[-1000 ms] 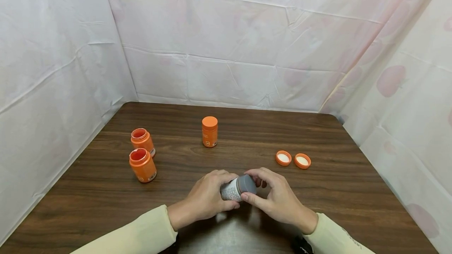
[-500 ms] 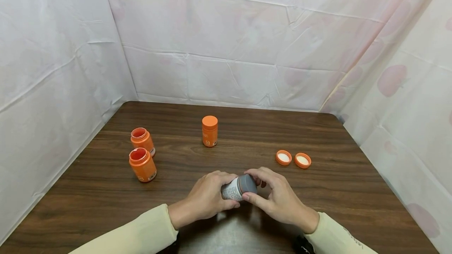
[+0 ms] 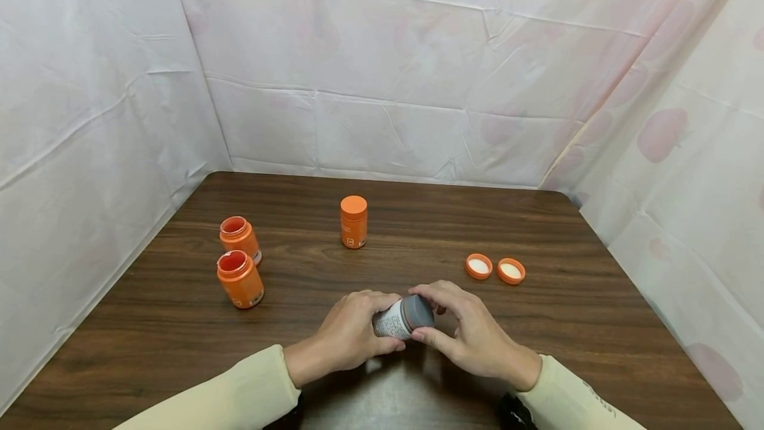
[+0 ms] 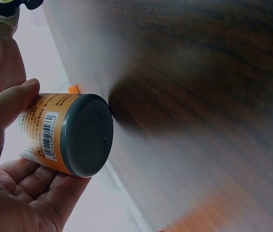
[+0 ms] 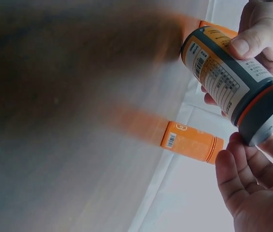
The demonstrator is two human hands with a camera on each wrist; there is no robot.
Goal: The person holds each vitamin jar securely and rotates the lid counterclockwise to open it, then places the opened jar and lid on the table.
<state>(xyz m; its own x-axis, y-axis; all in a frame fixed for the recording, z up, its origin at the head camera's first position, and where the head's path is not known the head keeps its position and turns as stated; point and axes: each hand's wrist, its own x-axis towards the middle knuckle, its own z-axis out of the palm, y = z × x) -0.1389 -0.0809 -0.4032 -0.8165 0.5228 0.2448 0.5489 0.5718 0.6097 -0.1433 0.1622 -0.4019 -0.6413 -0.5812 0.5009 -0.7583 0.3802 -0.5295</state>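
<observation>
At the surface's (image 3: 591, 344) near middle, the left hand (image 3: 349, 329) curls round a tilted gray bottle (image 3: 390, 322); the right hand (image 3: 471, 332) pinches its cap (image 3: 420, 310). Wood stretches to an orange bottle (image 3: 354, 224) toward the far edge. Only the left wrist view shows the base (image 4: 89, 137).

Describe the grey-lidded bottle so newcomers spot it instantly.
Over the dark table, find the left hand and right hand close together. The left holds the bottle tilted; the right is at its lid. That grey lid sets it apart from the orange bottles.
</observation>
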